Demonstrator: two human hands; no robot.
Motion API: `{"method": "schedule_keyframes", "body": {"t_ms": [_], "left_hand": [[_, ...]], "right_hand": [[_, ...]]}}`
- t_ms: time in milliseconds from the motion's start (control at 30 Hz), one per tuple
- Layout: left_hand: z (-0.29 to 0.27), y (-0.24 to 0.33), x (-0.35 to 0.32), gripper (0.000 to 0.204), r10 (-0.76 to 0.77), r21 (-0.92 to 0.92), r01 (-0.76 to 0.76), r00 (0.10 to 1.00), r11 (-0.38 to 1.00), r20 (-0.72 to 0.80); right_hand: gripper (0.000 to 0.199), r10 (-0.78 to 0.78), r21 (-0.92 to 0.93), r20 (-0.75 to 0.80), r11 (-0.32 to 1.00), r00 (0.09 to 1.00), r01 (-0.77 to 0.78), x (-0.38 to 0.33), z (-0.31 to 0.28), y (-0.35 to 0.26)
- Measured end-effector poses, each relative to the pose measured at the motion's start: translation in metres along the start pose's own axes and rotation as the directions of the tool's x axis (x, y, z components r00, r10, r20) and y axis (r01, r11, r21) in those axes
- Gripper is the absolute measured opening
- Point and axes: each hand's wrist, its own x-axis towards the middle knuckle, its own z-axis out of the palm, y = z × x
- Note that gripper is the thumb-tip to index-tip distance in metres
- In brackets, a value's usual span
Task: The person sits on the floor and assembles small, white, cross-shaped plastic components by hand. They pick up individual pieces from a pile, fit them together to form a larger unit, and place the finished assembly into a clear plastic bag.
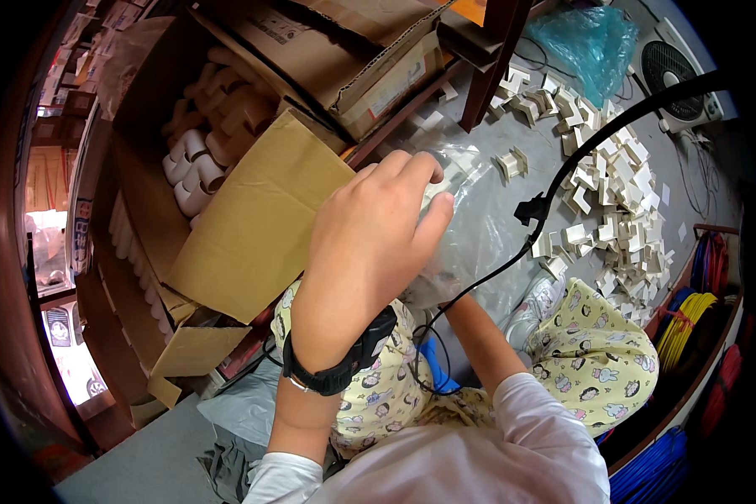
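Wears a white shirt (462, 466) and yellow patterned trousers (596, 361), knees apart; shows a bit of blue (433, 361) between the legs; bears a black watch (336, 365) on the left wrist; holds the left hand (378, 218) raised at mid-view, back upward, fingers half curled, thumb tip near the index fingertip with a slim gap between; cannot tell from this side whether pinching anything beneath; stretches the right forearm (483, 336) forward past the left wrist, with the right hand lost behind wrist and plastic; cannot tell its state either.

Crosses the view in front of the floor, as a thin black cable (596, 139) with a small clip (529, 210); lies just beyond the left hand, as a clear plastic bag (491, 223), crumpled, with whitish pieces (458, 176) at its upper end, inside or under, cannot tell which; shows a pale shoe (538, 309) beside it.

Stands at left, an open cardboard box (260, 218) full of white pipe fittings (197, 172), flap just beside the left hand; sits at right, a rack of coiled cable (685, 323), yellow, blue and red.

Spreads farther off over the grey floor, a heap of white angular parts (617, 181); ends with a teal plastic bag (592, 46) and a fan (672, 76).
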Motion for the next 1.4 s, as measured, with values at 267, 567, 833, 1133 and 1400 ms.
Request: {"method": "schedule_keyframes", "body": {"t_ms": [267, 567, 833, 1133, 1400], "left_hand": [[-0.001, 0.001, -0.004, 0.020, -0.017, 0.000, 0.017, 1.000, 1.000, 0.009], [-0.002, -0.002, -0.006, 0.020, 0.004, -0.028, -0.005, 1.000, 1.000, -0.023], [-0.003, -0.002, -0.007, 0.021, 0.010, -0.028, -0.010, 1.000, 1.000, -0.021], [-0.006, -0.001, -0.009, 0.020, 0.003, -0.040, -0.003, 1.000, 0.999, -0.002], [-0.006, -0.001, -0.009, 0.020, 0.001, -0.025, -0.001, 1.000, 1.000, 0.000]], "right_hand": [[0.036, -0.008, -0.004, -0.006, 1.000, 1.000, 0.008, 0.005, -0.002, 0.002], [0.035, -0.013, -0.018, -0.009, 1.000, 1.000, 0.013, 0.009, -0.004, 0.011], [0.034, -0.018, -0.016, -0.014, 1.000, 1.000, 0.018, 0.032, 0.001, 0.013], [0.033, -0.041, -0.001, -0.014, 0.999, 0.999, 0.041, 0.041, 0.003, 0.010], [0.031, -0.044, 0.005, -0.015, 0.999, 0.999, 0.044, 0.029, -0.001, 0.006]]}}
